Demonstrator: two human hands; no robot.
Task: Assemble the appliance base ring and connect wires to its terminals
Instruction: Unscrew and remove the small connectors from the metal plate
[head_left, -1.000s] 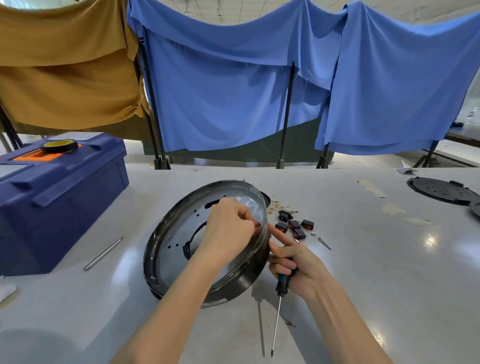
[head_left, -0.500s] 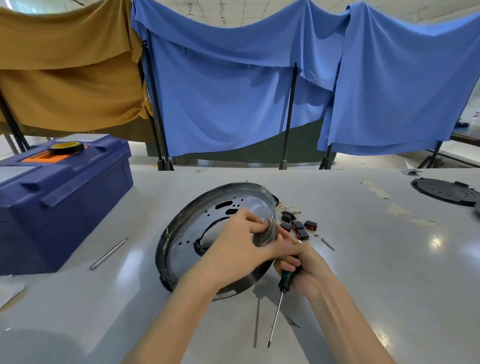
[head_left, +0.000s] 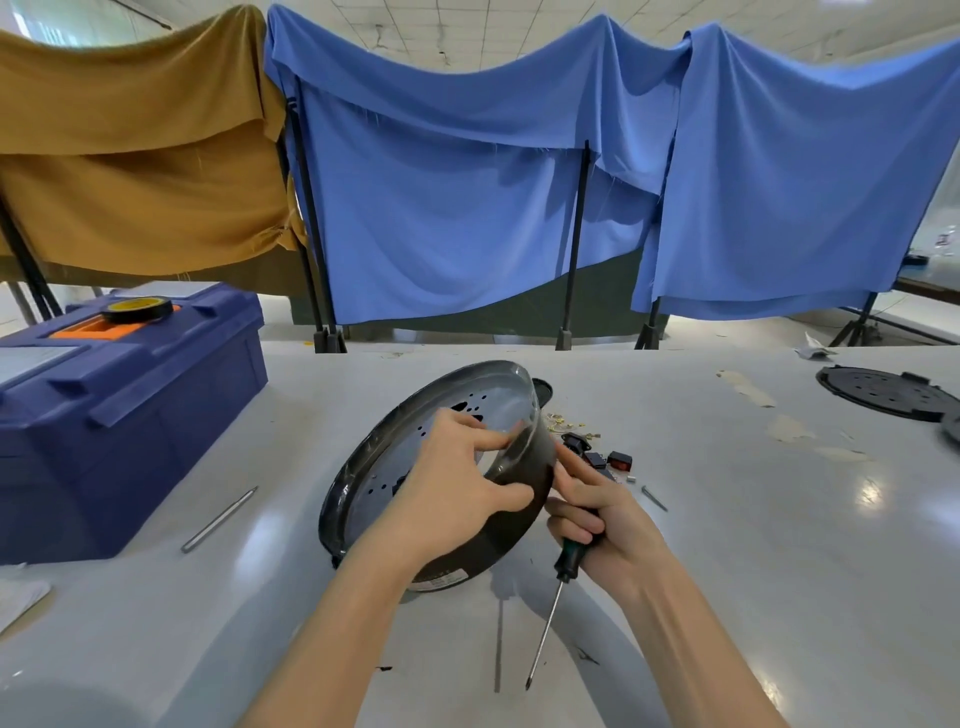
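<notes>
Head view: base ring (head_left: 384, 467) tilted on the tabletop (head_left: 727, 545), fingers of the left hand (head_left: 457, 493) curled over its rim, those of the right hand (head_left: 605, 514) round a screwdriver (head_left: 549, 621) (tip idle); a slackened grip could topple it

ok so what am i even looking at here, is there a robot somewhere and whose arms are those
No robot here: these are a person's two bare arms, filmed by one wide-angle camera worn on their head, looking forward and down. The left hand grips the rim of a round metal base ring, which is tilted up with its lower edge on the grey table. The right hand holds a screwdriver by its handle, tip pointing back toward the person, with one finger reaching to the ring's outer wall. On the table lie a blue toolbox with a roll of tape on top, a thin metal rod, some small black and red parts beside the ring, and a black round plate far right. Blue cloths and a brown cloth hang behind.
</notes>
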